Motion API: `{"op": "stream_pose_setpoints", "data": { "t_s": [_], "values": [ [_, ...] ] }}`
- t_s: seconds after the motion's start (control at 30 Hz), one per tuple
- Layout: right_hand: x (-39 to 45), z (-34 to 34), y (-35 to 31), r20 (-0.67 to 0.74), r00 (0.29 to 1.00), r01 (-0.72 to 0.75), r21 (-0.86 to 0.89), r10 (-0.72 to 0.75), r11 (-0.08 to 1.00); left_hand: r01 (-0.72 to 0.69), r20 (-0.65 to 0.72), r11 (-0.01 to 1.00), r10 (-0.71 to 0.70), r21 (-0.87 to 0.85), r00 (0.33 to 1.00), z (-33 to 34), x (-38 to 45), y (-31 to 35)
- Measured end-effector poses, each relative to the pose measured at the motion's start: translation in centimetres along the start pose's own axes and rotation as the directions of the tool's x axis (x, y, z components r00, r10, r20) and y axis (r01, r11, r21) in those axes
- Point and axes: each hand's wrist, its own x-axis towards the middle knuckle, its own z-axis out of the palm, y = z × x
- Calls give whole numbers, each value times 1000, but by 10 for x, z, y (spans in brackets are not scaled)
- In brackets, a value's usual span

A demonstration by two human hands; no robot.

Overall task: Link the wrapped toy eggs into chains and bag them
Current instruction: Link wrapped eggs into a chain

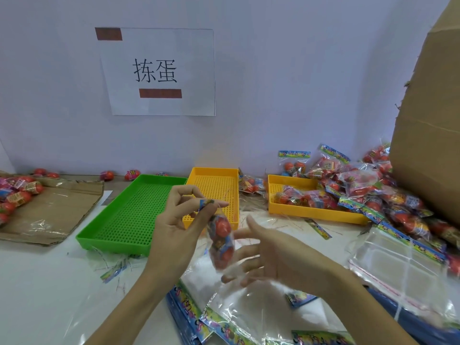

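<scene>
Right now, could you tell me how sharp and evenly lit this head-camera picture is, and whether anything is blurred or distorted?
Head view: light is soft and even, with faint shadows; the bagged eggs pinched by the left hand and the open right hand are motion-blurred; clear bags catch glare; wide-angle distortion bends the cardboard box at the right edge; the wall sign reads sharply.

A pale wall [273, 83] is seen at the far side, a paper sign [159, 70] with two characters is fixed on it, and a white table [37, 282] is evenly lit.
</scene>
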Motion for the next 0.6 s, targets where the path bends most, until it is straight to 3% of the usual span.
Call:
{"op": "stream_pose_setpoints", "data": {
  "t_s": [0.07,0.27,0.4,0.43,0.5,0.57,0.6],
  "values": [
    [0,7,1,77,997,-17,23,15,1000,-15,13,999,15,-32,1000,1,-1,-2],
    [0,18,4,122,991,47,70,-55,996,104,77,986,-94,-131,993,3,-1,-3],
    [3,17,6,28,987,156,115,-160,981,259,44,960,-255,-108,966,0,0,-10],
    [4,16,6,-26,979,206,111,-204,972,341,18,932,-341,-126,940,-2,1,-13],
    [6,14,5,-161,942,307,55,-295,950,552,18,800,-565,-235,825,-3,3,-14],
    [8,11,5,-308,875,364,-91,-374,927,699,146,653,-692,-291,707,-2,7,-10],
    [9,10,6,-370,837,369,-160,-402,916,722,209,626,-695,-295,688,-1,6,-9]
  ]
}}
